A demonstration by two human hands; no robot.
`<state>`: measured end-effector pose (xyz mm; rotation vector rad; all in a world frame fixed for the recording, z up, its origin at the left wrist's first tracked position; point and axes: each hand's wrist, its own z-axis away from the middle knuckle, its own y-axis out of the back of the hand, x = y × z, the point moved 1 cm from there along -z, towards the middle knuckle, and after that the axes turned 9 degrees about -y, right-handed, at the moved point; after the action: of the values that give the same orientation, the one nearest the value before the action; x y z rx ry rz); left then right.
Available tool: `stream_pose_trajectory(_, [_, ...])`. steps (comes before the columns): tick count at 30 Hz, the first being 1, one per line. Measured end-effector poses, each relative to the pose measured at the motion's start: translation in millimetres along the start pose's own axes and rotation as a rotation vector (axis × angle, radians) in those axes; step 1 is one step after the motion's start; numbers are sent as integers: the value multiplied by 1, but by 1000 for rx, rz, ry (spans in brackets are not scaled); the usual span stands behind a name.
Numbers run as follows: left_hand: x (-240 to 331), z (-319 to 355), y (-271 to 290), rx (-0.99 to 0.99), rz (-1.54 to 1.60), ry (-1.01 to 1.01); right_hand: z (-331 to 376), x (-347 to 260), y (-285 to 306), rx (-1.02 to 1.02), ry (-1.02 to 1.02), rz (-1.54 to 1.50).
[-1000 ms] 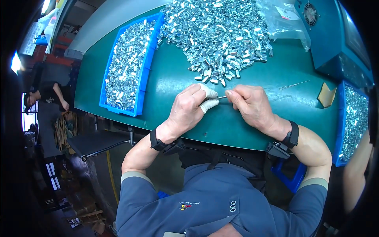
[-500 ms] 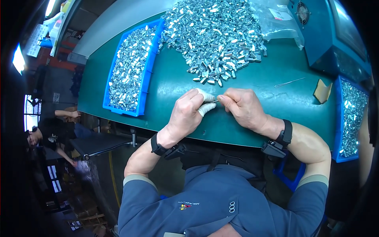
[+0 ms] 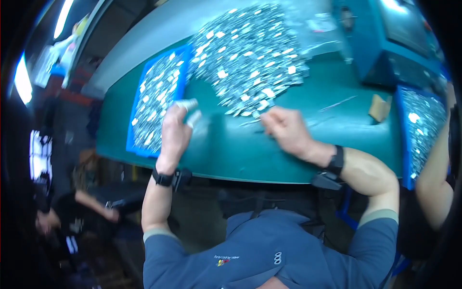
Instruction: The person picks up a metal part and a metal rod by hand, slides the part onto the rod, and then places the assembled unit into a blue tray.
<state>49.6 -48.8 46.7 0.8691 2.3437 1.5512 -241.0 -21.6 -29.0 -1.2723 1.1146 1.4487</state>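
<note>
Hands at a green bench (image 3: 231, 149), seen from the head camera with some motion blur. The left hand (image 3: 174, 135) is raised over the near edge of the left blue tray (image 3: 136, 144), its forearm rising almost straight from the lower edge of the view and carrying a black wristband (image 3: 166, 178). Its fingers (image 3: 185, 107) are white-tipped and curled together, apparently pinched on a small pale piece; the blur leaves the piece itself unclear, so whether this grip is clamped on anything cannot be told. The hand's fingertips lie just beside the tray's right wall, over the bare bench.

The right hand (image 3: 287, 130) rests low on the bench, knuckles up, with the forearm entering from the right and the elbow bent outward; a black wristband (image 3: 336, 160) sits at the wrist. Its fingers (image 3: 267, 120) are drawn together at the near fringe of the pile of small metal parts (image 3: 248, 58), touching or nearly touching the outermost pieces. Whether they pinch a part cannot be told.

The two hands are well apart. The pile of small metal parts spreads across the far middle of the bench, its left edge meeting the left blue tray, which is itself filled with similar parts. A second blue tray (image 3: 403, 139) of parts stands at the right, beside another person's bare forearm (image 3: 435, 168). A small cardboard piece (image 3: 379, 108) lies between the pile and that tray, and a blue machine housing (image 3: 390, 43) occupies the far right corner.
</note>
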Motion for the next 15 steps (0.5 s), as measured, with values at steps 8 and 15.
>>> stream_pose_trajectory(8, [16, 27, -43, 18, 217, -51, -6, -1, -31, 34, 248, 152])
stream_pose_trajectory(15, [101, 12, -9, -52, 335, -56, -1, 8, -17, 128, 227, 138])
